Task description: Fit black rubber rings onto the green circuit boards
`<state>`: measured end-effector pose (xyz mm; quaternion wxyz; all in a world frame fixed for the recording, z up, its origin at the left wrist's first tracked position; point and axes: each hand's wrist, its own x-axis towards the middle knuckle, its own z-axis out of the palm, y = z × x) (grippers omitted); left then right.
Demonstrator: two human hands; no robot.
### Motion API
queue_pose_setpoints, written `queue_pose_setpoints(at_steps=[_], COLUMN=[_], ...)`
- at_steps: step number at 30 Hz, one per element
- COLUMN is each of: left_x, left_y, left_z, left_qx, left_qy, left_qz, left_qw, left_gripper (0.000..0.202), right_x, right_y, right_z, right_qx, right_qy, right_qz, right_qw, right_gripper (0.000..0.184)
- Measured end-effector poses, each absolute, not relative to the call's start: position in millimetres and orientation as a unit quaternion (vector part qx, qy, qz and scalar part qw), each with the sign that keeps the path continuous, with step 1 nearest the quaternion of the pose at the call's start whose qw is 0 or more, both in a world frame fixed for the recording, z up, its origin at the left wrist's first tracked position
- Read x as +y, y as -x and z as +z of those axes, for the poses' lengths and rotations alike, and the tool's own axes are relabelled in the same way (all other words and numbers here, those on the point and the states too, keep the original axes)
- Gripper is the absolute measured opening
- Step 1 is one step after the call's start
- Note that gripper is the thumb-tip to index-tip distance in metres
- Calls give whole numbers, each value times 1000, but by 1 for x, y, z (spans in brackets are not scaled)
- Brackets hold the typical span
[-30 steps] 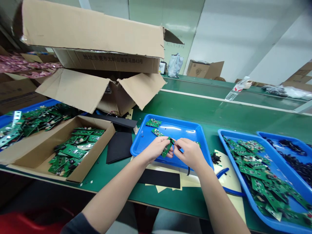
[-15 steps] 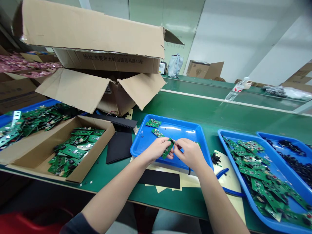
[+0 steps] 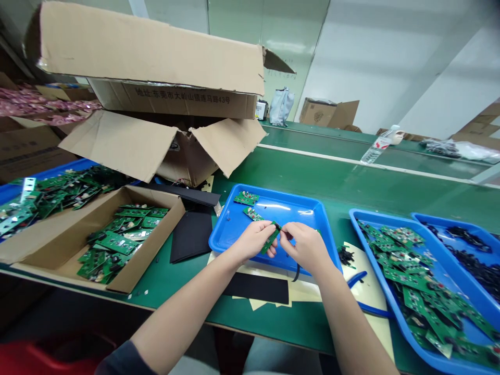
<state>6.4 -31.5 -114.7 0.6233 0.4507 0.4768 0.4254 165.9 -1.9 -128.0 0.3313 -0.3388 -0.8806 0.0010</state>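
Observation:
My left hand (image 3: 250,240) is closed on a small green circuit board (image 3: 270,238), held over the near edge of a blue tray (image 3: 297,208). My right hand (image 3: 305,246) pinches at the board's top end, where a small black piece sits; what its fingers hold is too small to name. Two more green boards (image 3: 246,198) lie at the far left of that tray.
A cardboard box of green boards (image 3: 117,237) stands at the left, with a big open carton (image 3: 156,104) behind it. Black sheets (image 3: 191,234) and a black strip (image 3: 255,286) lie on the green bench. Blue trays of boards (image 3: 422,281) and black parts (image 3: 469,250) stand at the right.
Both hands have stayed over the tray's near edge with the board between them; only the fingers have shifted slightly.

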Motion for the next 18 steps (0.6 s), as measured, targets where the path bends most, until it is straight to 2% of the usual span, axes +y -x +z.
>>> queue_pose_setpoints(at_steps=[18], left_x=[-33], left_y=[-4], left_z=[-116], left_qx=[471], left_qy=[-537], left_qz=[399], left_qw=[574], left_gripper=[43], right_x=[1], right_y=[-170], right_z=[-128], right_qx=[-857], right_qy=[353], right_qz=[14], right_qw=[375], right_gripper=[19])
